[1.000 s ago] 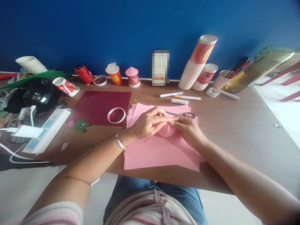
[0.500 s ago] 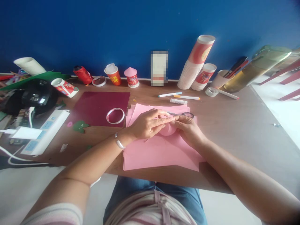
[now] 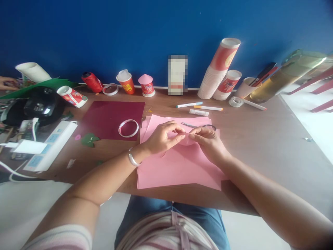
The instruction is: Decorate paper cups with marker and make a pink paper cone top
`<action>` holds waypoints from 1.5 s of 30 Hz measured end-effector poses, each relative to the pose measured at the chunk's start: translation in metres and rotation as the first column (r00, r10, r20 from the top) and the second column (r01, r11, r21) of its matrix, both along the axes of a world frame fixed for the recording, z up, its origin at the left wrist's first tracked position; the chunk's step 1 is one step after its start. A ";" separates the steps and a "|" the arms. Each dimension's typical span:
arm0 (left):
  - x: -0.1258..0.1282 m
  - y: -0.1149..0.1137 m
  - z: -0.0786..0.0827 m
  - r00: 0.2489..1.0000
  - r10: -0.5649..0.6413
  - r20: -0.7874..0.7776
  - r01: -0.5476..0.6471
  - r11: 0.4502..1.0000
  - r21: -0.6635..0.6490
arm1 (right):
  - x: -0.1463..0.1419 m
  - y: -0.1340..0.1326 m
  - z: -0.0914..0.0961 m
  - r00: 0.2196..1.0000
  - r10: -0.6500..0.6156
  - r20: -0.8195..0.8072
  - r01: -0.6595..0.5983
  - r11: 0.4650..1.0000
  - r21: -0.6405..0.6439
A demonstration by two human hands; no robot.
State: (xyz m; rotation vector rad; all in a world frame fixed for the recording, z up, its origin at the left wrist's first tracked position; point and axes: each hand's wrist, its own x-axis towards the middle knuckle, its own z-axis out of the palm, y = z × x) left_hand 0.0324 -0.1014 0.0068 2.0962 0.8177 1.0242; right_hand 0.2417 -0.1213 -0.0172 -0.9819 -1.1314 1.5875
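Both my hands meet over a stack of pink paper sheets [image 3: 179,170] on the wooden table. My left hand [image 3: 162,137] and my right hand [image 3: 208,140] pinch a small rounded pink paper piece [image 3: 187,139] between their fingertips, holding it just above the sheets. A silver bracelet [image 3: 132,158] circles my left wrist. Small scissors [image 3: 200,125] lie on the pink sheets just behind my right hand.
A dark red sheet [image 3: 110,118] with a tape ring [image 3: 128,127] lies to the left. Markers [image 3: 199,106], paper cups [image 3: 221,69], a red thread spool [image 3: 91,81] and tape rolls line the blue wall. A power strip [image 3: 50,146] and a black device [image 3: 39,107] sit far left.
The small pink piece has been folded or lifted up between my fingertips; it looked rounder and lower before. Another person's hand has appeared at the far left edge.
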 end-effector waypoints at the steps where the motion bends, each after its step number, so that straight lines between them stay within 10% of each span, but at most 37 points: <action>1: 0.000 0.000 0.001 1.000 0.001 0.001 -0.001 0.999 -0.034 | 0.000 0.000 0.000 1.000 0.008 -0.001 -0.008 1.000 0.005; 22: -0.001 0.000 0.004 0.997 -0.033 0.067 0.055 0.932 -0.358 | 0.002 -0.002 0.002 0.965 -0.042 0.260 0.036 0.999 0.027; 40: -0.005 0.006 -0.004 0.953 0.233 0.194 -0.122 0.880 -0.459 | 0.004 -0.001 -0.004 0.989 -0.023 0.148 0.035 0.996 -0.082; 45: -0.002 0.004 -0.002 0.963 0.150 0.223 -0.022 0.871 -0.490 | 0.003 -0.001 -0.001 0.990 -0.013 0.141 0.027 0.995 -0.097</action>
